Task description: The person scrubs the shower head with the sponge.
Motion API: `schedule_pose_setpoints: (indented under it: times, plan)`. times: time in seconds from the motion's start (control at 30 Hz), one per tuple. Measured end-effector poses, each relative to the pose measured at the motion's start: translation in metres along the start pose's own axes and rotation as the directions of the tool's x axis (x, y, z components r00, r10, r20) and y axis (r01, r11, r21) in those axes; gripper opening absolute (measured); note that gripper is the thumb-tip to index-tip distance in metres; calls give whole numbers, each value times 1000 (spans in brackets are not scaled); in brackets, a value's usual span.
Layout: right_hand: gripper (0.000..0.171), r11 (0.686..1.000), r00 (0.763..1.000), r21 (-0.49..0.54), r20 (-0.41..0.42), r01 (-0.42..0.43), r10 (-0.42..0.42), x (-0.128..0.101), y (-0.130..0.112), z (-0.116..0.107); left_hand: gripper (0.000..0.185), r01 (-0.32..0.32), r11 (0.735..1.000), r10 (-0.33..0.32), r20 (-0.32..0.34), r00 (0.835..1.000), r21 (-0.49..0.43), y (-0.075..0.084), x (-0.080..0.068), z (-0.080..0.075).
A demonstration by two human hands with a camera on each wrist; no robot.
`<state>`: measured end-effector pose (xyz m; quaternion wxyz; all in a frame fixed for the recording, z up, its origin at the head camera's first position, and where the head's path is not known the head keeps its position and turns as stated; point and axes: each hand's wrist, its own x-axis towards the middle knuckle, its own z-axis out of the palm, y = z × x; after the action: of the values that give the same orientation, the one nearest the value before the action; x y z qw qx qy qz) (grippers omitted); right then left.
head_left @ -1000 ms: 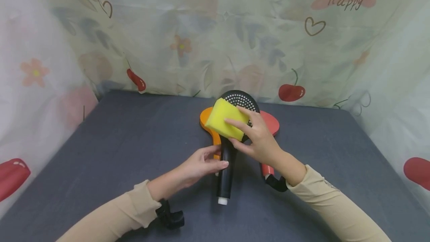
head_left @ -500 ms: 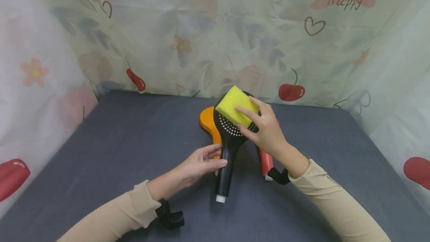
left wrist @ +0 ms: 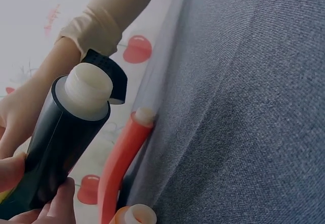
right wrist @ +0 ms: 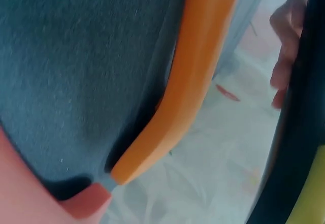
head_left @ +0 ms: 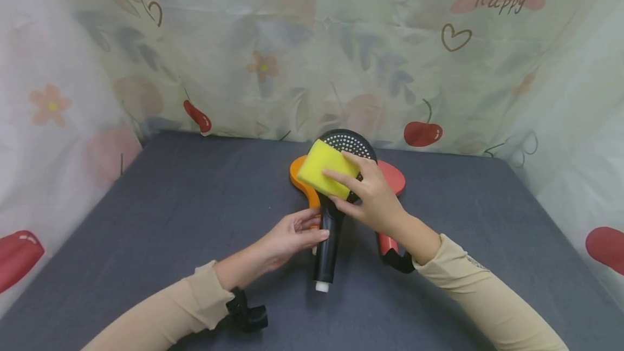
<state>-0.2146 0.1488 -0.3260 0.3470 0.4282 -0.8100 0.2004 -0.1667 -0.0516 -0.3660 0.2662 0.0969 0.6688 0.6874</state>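
Note:
A black shower head (head_left: 336, 199) with a dotted face lies on the grey table (head_left: 146, 221), its handle (left wrist: 56, 153) pointing toward me. My left hand (head_left: 292, 234) pinches that handle from the left. My right hand (head_left: 372, 199) grips a yellow sponge (head_left: 325, 168) and presses it on the lower left of the black head's face. An orange shower head (head_left: 302, 177) lies under it on the left, its handle (right wrist: 188, 92) close in the right wrist view. A red shower head (head_left: 392, 177) lies on the right, its handle (left wrist: 122, 158) beside the black one.
A pale printed curtain (head_left: 312, 47) with cherries and flowers closes off the back and both sides of the table. Black wrist straps (head_left: 248, 313) sit on both beige sleeves.
The sponge went up to the top of the black head's face, then came back down to its lower left. The left hand kept its hold on the handle.

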Motion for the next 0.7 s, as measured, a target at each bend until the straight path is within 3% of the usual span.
schedule_pose_setpoints:
  times: [0.1,0.3,0.37,0.7]
  plan:
    - [49,999,1000,-21,-3,-31,31,1,5,-3,65,7,1000,-7,0,1000,-10,-1,0,0]
    - [45,977,979,-61,-33,-204,203,6,19,-12,64,24,1000,-24,-3,1000,-12,-1,0,1]
    - [45,972,974,-56,-34,-227,226,6,20,-13,64,29,1000,-29,-5,1000,-12,0,0,1]
    - [51,1000,1000,-19,4,-13,13,-6,6,-3,66,-12,1000,13,19,1000,-16,0,-2,-2]
